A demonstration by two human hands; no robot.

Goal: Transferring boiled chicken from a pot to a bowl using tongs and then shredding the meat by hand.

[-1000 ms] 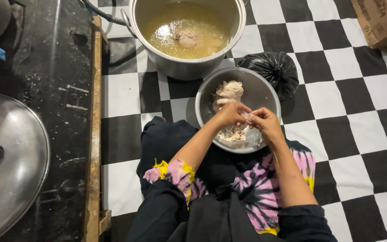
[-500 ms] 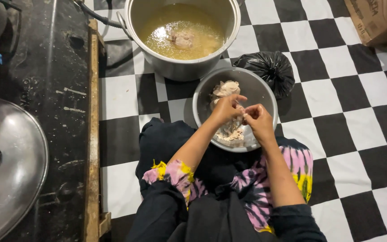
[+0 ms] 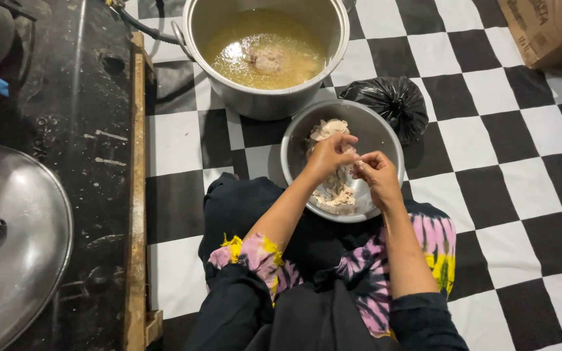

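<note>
On checkered floor [image 3: 521, 162]; metal bowl [image 3: 385, 133]; broth pot [image 3: 274, 97]; black slab [image 3: 79, 130]

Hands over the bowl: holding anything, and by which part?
Both the left hand and right hand pinch a piece of pale cooked meat between fingertips; which part cannot be told.

A metal bowl [image 3: 385, 133] sits on the tiled floor [image 3: 521, 195] just in front of the seated person's knees, with pieces of cooked chicken [image 3: 334, 195] in it and both hands over it. Behind the bowl stands a large pot [image 3: 265, 97] of broth; a tied plastic bag [image 3: 391, 101] lies just right of the pot, touching the bowl's far rim. A cardboard box [image 3: 544, 29] sits at the far right corner, and a pot lid [image 3: 14, 253] rests on the raised slab [image 3: 92, 130] at the left.
</note>
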